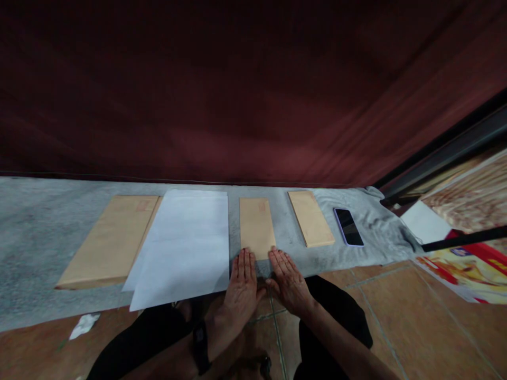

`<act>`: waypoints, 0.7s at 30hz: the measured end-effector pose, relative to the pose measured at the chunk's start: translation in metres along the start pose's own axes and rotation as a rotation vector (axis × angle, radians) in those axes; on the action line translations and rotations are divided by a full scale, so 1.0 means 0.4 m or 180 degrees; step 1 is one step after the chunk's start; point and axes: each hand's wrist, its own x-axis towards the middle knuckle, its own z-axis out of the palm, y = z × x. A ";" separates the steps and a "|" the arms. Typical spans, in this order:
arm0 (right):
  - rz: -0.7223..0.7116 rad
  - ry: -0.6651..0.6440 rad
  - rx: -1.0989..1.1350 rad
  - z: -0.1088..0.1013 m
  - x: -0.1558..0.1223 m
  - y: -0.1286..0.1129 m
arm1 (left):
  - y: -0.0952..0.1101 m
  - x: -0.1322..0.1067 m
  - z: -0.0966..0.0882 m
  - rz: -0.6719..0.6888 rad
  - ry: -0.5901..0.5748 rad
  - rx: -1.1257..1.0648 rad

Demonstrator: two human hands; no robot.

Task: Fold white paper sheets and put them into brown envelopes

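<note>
My left hand (pixel 241 287) and my right hand (pixel 288 282) lie flat, palms down and fingers stretched out, on the near edge of a grey cloth (pixel 35 232) spread on the floor. The fingertips of both touch the near end of a small brown envelope (pixel 256 226). Neither hand holds anything. Left of the hands lies a stack of white paper sheets (pixel 184 245), and beyond it a large brown envelope (pixel 113 237). To the right lie a second small brown envelope (pixel 311 217) and a phone (pixel 348 227), screen up.
A dark red curtain (pixel 237 95) hangs behind the cloth. My knees in black trousers (pixel 336 311) rest on the orange tiled floor (pixel 415 316). A crumpled paper scrap (pixel 84 324) lies at the left. Colourful printed packaging (pixel 467 269) and a dark frame (pixel 447 153) sit at the right.
</note>
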 end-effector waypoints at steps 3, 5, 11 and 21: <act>0.0055 0.0042 -0.0058 -0.001 -0.002 -0.005 | -0.004 -0.006 -0.008 -0.0103 0.0039 0.0060; 0.0099 0.0052 -0.0077 0.002 -0.004 -0.005 | -0.005 -0.010 -0.009 -0.0121 0.0063 0.0100; 0.0193 0.0052 -0.0068 0.005 -0.018 -0.003 | -0.004 -0.010 -0.007 -0.0166 0.0060 0.0168; -0.0013 -0.0293 0.0446 -0.009 0.032 -0.102 | -0.015 -0.025 0.055 0.0062 0.0702 0.0283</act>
